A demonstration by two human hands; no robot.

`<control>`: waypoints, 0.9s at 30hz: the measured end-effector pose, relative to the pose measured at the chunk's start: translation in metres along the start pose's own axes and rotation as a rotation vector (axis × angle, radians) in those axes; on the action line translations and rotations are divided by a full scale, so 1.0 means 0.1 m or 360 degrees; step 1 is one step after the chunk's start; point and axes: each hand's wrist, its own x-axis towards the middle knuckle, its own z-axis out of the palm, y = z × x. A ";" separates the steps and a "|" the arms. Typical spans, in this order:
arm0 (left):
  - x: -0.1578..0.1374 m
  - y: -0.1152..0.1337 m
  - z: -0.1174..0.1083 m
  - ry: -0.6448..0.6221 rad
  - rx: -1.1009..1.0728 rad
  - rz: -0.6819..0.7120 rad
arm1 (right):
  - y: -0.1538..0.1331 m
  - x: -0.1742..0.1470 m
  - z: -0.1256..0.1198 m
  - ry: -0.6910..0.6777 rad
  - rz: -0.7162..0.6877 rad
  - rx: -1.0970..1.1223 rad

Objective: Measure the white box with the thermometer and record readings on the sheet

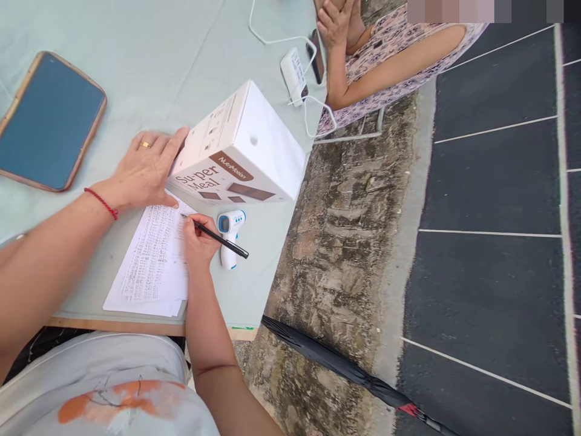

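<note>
My right hand [200, 240] is closed around a black pen [224, 240], its tip near the upper right of the written sheets [152, 260]. Rows of handwriting and numbers cover the top sheet; the small text is unreadable. My left hand [147, 166] lies with fingers stretched out, its thumb at the top edge of the paper. Its fingertips reach the side of a white and brown "Super Meal" box [270, 142], which stands on the table. Just right of my right hand lies a white and blue infrared thermometer [230, 238].
A tablet in a brown case [52, 121] lies on the left of the pale table [181, 54]. A white power bank [294, 75] with cables and a dark phone [316, 57] lie near another person's arm [399, 66]. A folded black umbrella [336, 361] extends from the table corner.
</note>
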 end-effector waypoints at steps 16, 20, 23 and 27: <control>0.02 0.03 -0.02 -0.0064 0.0148 -0.0014 | -0.05 0.01 -0.01 0.0020 0.0009 0.0162; 0.02 -0.04 0.04 -0.0008 0.0024 0.0048 | -0.05 0.01 -0.01 -0.0006 0.0025 0.0048; 0.03 -0.05 0.04 -0.0005 0.0012 0.0046 | -0.06 0.01 -0.01 -0.0023 0.0030 -0.0010; 0.03 0.00 0.00 -0.0054 0.0095 0.0002 | -0.07 0.01 -0.01 -0.0024 0.0044 0.0008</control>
